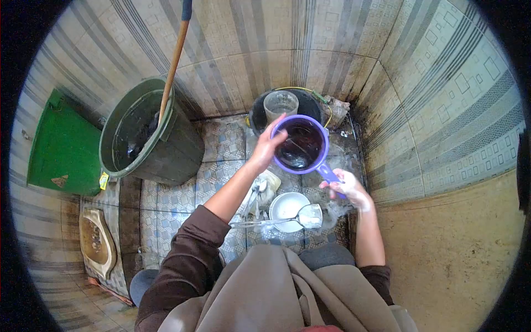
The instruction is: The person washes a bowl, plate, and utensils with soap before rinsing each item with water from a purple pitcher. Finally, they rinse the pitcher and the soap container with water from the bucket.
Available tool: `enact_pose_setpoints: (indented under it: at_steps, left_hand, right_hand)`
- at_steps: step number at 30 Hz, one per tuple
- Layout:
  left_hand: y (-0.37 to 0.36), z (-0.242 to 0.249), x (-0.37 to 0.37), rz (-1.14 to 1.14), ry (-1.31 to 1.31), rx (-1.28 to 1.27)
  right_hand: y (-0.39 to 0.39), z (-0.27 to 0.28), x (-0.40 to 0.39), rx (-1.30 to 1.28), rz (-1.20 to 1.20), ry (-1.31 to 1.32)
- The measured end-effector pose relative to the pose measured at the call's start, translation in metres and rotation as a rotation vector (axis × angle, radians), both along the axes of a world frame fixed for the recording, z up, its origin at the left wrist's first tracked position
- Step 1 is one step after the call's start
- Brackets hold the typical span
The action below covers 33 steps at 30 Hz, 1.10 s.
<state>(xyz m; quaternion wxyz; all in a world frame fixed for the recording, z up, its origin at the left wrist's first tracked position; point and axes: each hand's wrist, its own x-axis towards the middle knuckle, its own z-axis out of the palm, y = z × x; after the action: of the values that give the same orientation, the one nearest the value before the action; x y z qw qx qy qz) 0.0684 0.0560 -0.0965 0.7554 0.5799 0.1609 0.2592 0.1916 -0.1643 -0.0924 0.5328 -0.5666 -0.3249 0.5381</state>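
A purple dipper with dark contents is held up between my two hands. My left hand grips its rim on the left side, thumb over the edge. My right hand, with white suds on it, is closed around the handle at the lower right. Below, on the tiled floor, stands a white bowl. A spatula with a foamy white head lies across the bowl. Spoons and a pale yellowish item are left of the bowl.
A large green bin holding dark liquid and a wooden stick stands at the left. Farther left are a green panel and a squat toilet. Behind the dipper, a clear container sits on a black basin by the wall.
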Motion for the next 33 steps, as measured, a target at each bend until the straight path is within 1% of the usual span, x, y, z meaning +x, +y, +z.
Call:
enact_pose_setpoints:
  at_steps: [1,3,4,5,6,7,8,9,10,11,13,14,16,18,20,21,23,28,30,31,33]
  left_hand:
    - [0.001,0.003,0.004,-0.004,0.0,0.012]
    - [0.003,0.009,0.014,0.139,0.185,0.678]
    - [-0.007,0.018,0.02,0.218,0.237,0.694]
    - [-0.016,0.025,0.024,0.285,0.362,0.755]
    - [-0.027,0.036,0.028,0.319,0.438,0.814]
    - [-0.036,0.045,0.031,0.352,0.516,0.871]
    - [-0.04,0.046,0.035,0.348,0.516,0.88]
    - [-0.043,0.047,0.038,0.351,0.503,0.985]
    - [-0.046,0.046,0.041,0.352,0.487,1.088]
    - [-0.05,0.046,0.045,0.342,0.486,1.09]
    - [-0.055,0.047,0.054,0.365,0.437,1.198]
    - [-0.059,0.051,0.057,0.367,0.421,1.202]
    - [-0.064,0.057,0.063,0.364,0.412,1.222]
    - [-0.069,0.063,0.069,0.364,0.404,1.242]
    - [-0.076,0.067,0.073,0.354,0.352,1.274]
    - [-0.078,0.068,0.076,0.355,0.352,1.273]
    - [-0.084,0.068,0.079,0.377,0.253,1.33]
    - [-0.099,0.071,0.081,0.344,0.17,1.404]
    - [-0.105,0.068,0.082,0.341,0.131,1.428]
    - [-0.108,0.067,0.081,0.336,0.092,1.45]
    - [-0.114,0.068,0.081,0.319,0.07,1.467]
  right_hand:
    - [0.004,-0.017,0.0,0.017,0.029,0.021]
    - [0.015,-0.052,0.001,0.042,0.059,0.057]
    - [0.02,-0.065,0.001,0.117,0.092,0.233]
    - [0.028,-0.079,0.003,0.193,0.128,0.407]
    - [0.039,-0.102,0.008,0.204,0.128,0.403]
    - [0.052,-0.129,0.014,-0.025,0.069,0.441]
    - [0.063,-0.15,0.018,-0.255,0.009,0.479]
    - [0.072,-0.164,0.021,-0.249,0.004,0.485]
    - [0.08,-0.175,0.026,-0.402,-0.027,0.484]
    - [0.087,-0.179,0.032,-0.558,-0.058,0.481]
    - [0.101,-0.182,0.056,-0.806,-0.185,0.723]
    - [0.104,-0.18,0.061,-0.845,-0.243,0.793]
    - [0.105,-0.176,0.068,-0.78,-0.336,0.816]
    - [0.107,-0.174,0.066,-0.663,-0.417,0.808]
    - [0.11,-0.172,0.062,-0.57,-0.477,0.794]
    - [0.112,-0.171,0.061,-0.534,-0.502,0.784]
    - [0.113,-0.17,0.059,-0.478,-0.536,0.764]
    - [0.112,-0.175,0.051,-0.377,-0.61,0.674]
    - [0.11,-0.183,0.042,-0.365,-0.645,0.606]
    - [0.108,-0.174,0.035,-0.362,-0.65,0.546]
    - [0.109,-0.17,0.037,-0.348,-0.644,0.343]
